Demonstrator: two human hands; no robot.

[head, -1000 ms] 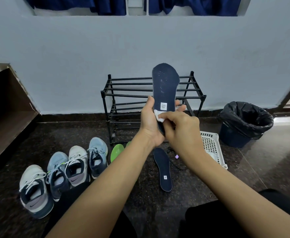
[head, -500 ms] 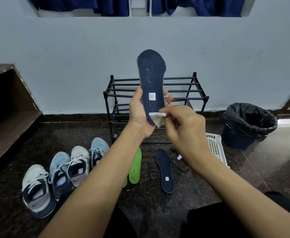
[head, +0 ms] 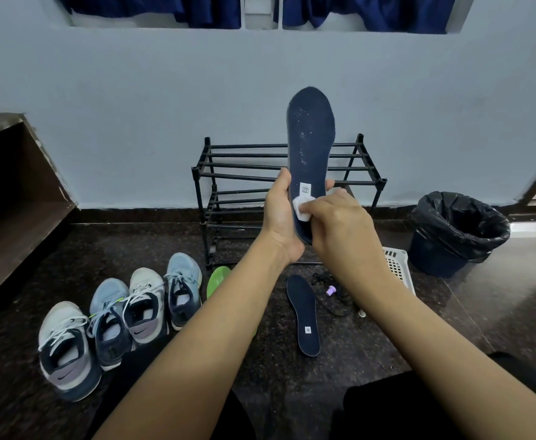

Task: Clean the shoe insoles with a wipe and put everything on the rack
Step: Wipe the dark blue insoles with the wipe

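Observation:
My left hand [head: 281, 217] grips the heel end of a navy insole [head: 310, 138] and holds it upright in front of the black rack [head: 244, 166]. My right hand [head: 336, 223] pinches a small white wipe [head: 301, 210] and presses it on the insole just below its white label. A second navy insole [head: 304, 315] lies flat on the dark floor below. A green insole [head: 217, 277] lies beside it, partly hidden by my left forearm. Several sneakers [head: 114, 319] stand in a row at the left.
A bin with a black liner [head: 457, 230] stands at the right. A white plastic basket [head: 398, 268] lies behind my right arm, with a black cord and small purple piece [head: 330, 291] near it. A brown wooden ledge [head: 12, 198] runs along the left.
The insole has shifted right and a little lower in view. My right hand has moved the wipe up the heel toward the label.

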